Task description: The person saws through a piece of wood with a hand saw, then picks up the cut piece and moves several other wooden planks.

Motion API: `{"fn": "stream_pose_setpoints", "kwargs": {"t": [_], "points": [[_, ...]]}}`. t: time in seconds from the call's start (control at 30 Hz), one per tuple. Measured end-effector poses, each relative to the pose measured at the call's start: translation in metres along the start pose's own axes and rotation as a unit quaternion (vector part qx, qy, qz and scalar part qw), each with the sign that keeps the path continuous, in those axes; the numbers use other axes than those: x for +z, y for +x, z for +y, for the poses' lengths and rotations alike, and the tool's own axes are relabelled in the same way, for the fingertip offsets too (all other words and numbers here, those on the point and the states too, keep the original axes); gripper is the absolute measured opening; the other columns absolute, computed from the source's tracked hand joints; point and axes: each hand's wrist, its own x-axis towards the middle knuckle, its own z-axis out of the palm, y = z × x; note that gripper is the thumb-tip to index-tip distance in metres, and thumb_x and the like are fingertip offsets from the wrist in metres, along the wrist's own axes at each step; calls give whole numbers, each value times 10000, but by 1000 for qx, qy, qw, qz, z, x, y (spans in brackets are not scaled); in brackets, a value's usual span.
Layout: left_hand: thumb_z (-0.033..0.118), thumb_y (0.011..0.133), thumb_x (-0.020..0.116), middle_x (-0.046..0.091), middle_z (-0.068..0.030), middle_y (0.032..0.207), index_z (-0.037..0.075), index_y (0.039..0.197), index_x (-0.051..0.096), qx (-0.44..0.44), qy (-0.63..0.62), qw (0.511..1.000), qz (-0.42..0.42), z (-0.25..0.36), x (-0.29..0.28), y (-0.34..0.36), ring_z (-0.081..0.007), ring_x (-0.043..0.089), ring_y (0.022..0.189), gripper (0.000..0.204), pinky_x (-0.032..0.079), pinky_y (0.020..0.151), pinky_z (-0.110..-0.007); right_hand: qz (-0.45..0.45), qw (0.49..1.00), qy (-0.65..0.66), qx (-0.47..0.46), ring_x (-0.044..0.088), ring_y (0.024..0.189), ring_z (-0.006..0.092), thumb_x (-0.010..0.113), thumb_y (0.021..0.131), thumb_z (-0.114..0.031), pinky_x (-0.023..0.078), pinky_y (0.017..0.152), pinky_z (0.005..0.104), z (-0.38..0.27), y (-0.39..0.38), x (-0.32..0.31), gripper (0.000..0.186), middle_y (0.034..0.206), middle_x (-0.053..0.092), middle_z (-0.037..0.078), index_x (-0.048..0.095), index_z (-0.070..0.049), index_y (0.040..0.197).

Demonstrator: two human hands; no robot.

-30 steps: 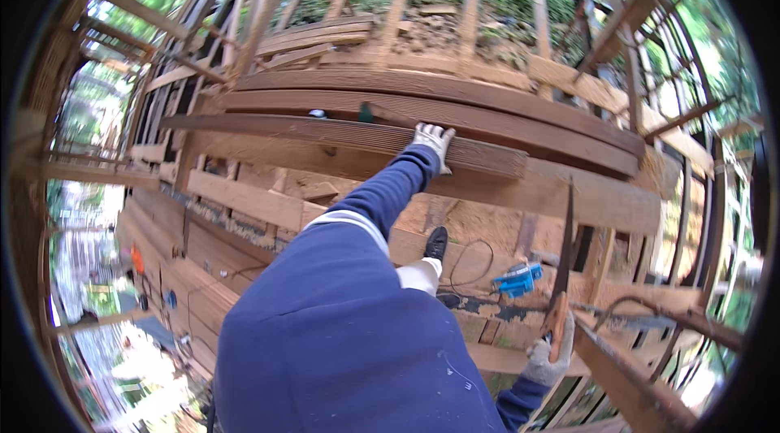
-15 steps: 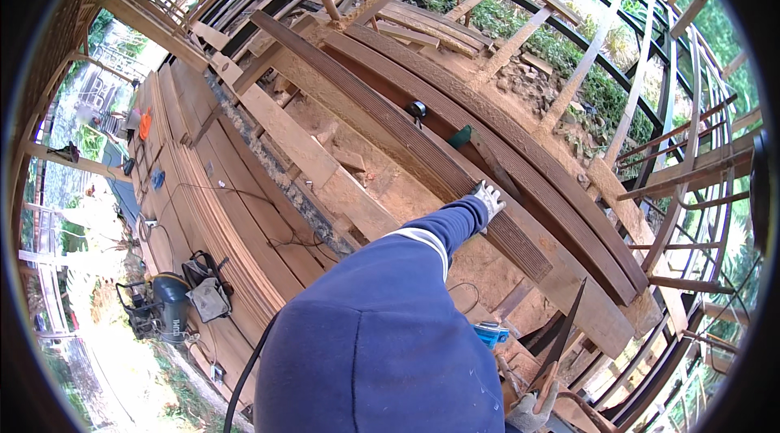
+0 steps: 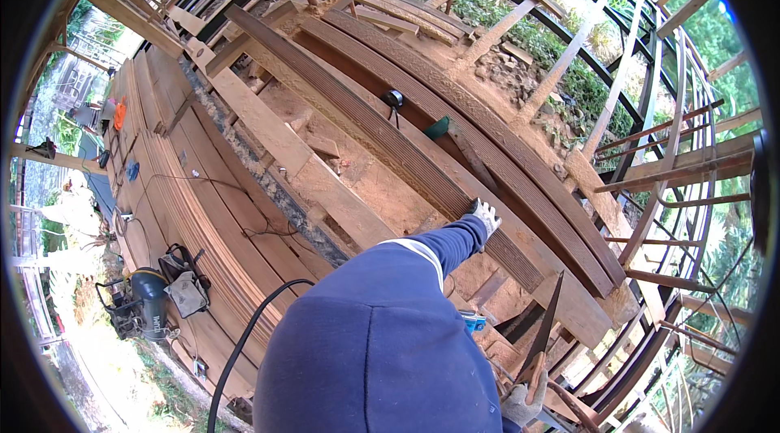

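My left hand, in a pale glove, grips the narrow grooved board with its fingers over the far edge. That board lies on a wider plank, alongside more dark grooved boards. A black round object and a green object sit between the boards. My right hand, also gloved, holds a handsaw by its wooden handle, blade pointing up past the plank's end. A blue tool shows partly behind my arm.
A timber deck runs along the left, with a compressor, a grey bag, an orange item and cables. Bare joists span dirt and plants beyond the boards. A black hose loops beside my body.
The view has swung leftward, bringing more deck and the compressor into sight. My left hand stays on the grooved board; my right still holds the saw, low at the right.
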Motion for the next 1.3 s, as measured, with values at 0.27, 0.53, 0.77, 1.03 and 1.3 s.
{"fn": "stream_pose_setpoints", "kwargs": {"t": [0.27,0.53,0.77,1.03,1.3], "points": [[577,681,844,467,-91,1457,232,1528,402,48,14,999,22,23,4,13,-309,424,1374,1016,245,1136,-691,103,988,-115,-12,648,1058,194,545,791,-54,529,919,316,-3,8,-11,617,1263,663,192,532,122,1382],[657,619,853,525,-117,1413,239,1470,474,28,63,998,-6,8,-12,0,-334,495,1330,1021,405,1046,-607,145,988,-46,26,656,1181,252,599,771,4,507,1003,336,7,1,3,578,1282,682,181,609,47,1348],[722,567,847,559,-146,1441,168,1459,522,61,27,996,-66,-63,-35,13,-323,532,1341,1099,414,1141,-464,174,983,-48,-26,647,900,144,575,797,24,534,773,282,17,-17,31,587,1217,698,134,597,4,1384],[831,590,766,460,-226,1499,156,1491,519,91,40,986,-136,-84,-45,49,-395,483,1345,1152,380,1156,-434,182,980,82,10,606,691,91,554,832,36,526,591,242,36,-28,54,605,1235,672,111,535,20,1437],[534,933,653,707,-142,1212,168,1263,713,164,-22,975,-150,-115,-32,101,-360,651,1118,497,508,962,-420,189,961,190,66,583,781,81,577,828,53,514,671,230,21,-32,62,618,1178,663,109,519,39,1443]]}}
